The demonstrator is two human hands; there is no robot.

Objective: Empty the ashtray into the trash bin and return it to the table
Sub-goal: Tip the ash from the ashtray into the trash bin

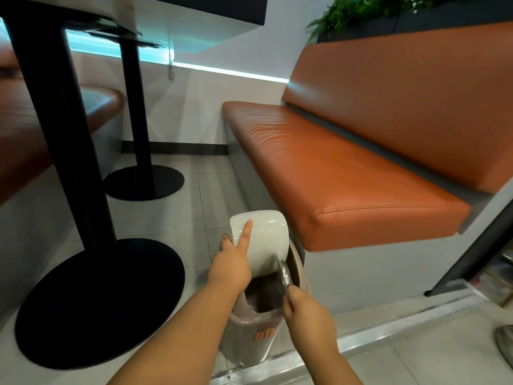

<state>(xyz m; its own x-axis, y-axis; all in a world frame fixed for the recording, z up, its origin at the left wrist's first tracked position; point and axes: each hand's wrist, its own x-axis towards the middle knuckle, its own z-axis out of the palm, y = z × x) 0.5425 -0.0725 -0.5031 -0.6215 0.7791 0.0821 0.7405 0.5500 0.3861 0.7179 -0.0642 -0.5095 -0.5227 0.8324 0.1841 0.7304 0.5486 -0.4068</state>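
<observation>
At far left, two black table posts stand on round black bases (100,301) on the grey tiled floor (205,195), the nearer one large, the farther one (144,182) smaller and close to the wall. An orange seat (25,129) shows behind the near post.

Just right of the near base sits the bin (249,340), pinkish-grey with an orange label on its front, standing on the floor against the foot of the orange sofa (347,173). The left hand (231,263) holds the bin's white swing lid (263,240) tipped up and open: the forefinger lies stretched along the lid's face, and the other fingers curl behind its left edge.

The right hand (308,315) pinches the ashtray (285,276), a metal dish, by its lower rim; the fingers are closed on it. The ashtray is turned on edge, nearly upright, over the bin's dark opening, just beside the lid's right side. What is inside the bin cannot be made out.

Green plants (361,9) stand above the sofa back at upper right.
</observation>
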